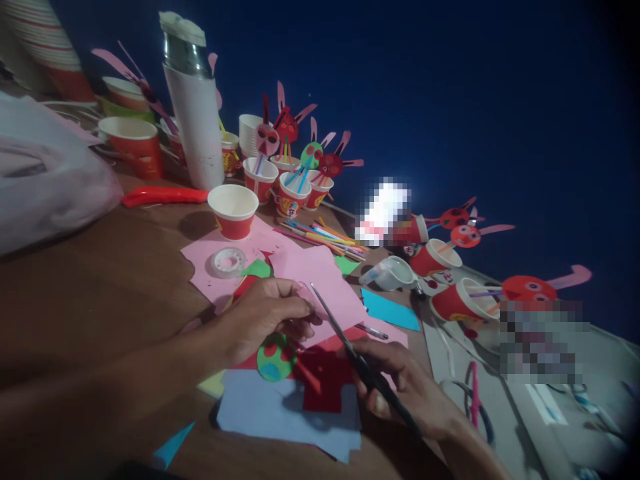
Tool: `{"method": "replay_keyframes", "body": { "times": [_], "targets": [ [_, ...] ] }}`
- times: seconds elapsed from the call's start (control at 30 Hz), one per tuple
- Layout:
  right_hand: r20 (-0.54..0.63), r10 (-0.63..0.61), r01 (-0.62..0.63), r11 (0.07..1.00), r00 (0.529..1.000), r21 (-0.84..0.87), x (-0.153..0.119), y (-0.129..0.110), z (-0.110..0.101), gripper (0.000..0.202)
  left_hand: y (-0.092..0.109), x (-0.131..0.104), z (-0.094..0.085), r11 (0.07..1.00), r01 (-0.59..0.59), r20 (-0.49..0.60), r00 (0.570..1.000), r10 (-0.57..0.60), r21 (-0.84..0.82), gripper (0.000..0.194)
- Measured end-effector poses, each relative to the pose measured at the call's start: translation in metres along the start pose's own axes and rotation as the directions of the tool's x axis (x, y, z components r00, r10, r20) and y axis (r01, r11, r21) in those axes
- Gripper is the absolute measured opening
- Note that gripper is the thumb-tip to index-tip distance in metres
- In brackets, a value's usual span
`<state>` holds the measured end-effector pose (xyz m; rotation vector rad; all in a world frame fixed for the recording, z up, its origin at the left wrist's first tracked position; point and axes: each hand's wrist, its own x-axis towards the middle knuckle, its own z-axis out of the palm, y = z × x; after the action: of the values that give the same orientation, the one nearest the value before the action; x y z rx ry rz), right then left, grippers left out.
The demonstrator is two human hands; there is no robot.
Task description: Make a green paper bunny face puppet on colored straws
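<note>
Pink paper, a small piece (306, 297), sits between six and seven o'clock of the view's centre, pinched by the fingers of the left hand (267, 310). The right hand (400, 380), at five o'clock, has its fingers wrapped around a black-handled cutting tool (364, 372), its slim tip just beside that piece, pointing between ten and eleven o'clock. Near seven o'clock, a green disc (276, 367) with red spots shows below the left hand. Towards six o'clock, red paper (323, 393) overlaps a pale blue sheet (280, 417) on the tabletop (125, 300). A tape roll (227, 252) lies near nine o'clock, just beside a red-and-white cup (233, 223).
</note>
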<state>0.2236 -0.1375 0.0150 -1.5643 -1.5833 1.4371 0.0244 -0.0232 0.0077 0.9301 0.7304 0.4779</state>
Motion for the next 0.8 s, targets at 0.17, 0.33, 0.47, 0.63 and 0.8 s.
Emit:
{"method": "replay_keyframes", "body": {
  "times": [0.17,0.33,0.47,0.63,0.8],
  "targets": [
    [0.065,-0.039,0.032,0.994,0.997,0.105,-0.002,0.012,-0.005,0.041,0.002,0.000,0.001,1.000,0.029,0.031,0.999,-0.029,-0.004,0.011],
    [0.085,-0.040,0.028,0.990,0.996,0.137,-0.002,0.013,-0.006,0.041,0.001,0.001,0.001,0.999,0.032,0.023,0.999,-0.031,-0.039,0.012],
    [0.049,-0.051,0.048,0.997,0.998,0.058,-0.001,0.007,-0.003,0.029,-0.003,0.003,-0.001,0.999,0.020,0.007,1.000,-0.019,-0.033,0.011],
    [0.036,-0.038,0.036,0.997,0.999,0.061,-0.001,0.008,-0.002,0.029,-0.006,0.005,-0.003,1.000,0.018,0.017,1.000,-0.018,-0.005,0.008],
    [0.023,-0.021,0.019,0.995,1.000,0.102,0.000,0.010,0.000,0.036,-0.003,0.003,-0.002,1.000,0.029,0.026,0.999,-0.029,0.003,0.010]
  ]
}}
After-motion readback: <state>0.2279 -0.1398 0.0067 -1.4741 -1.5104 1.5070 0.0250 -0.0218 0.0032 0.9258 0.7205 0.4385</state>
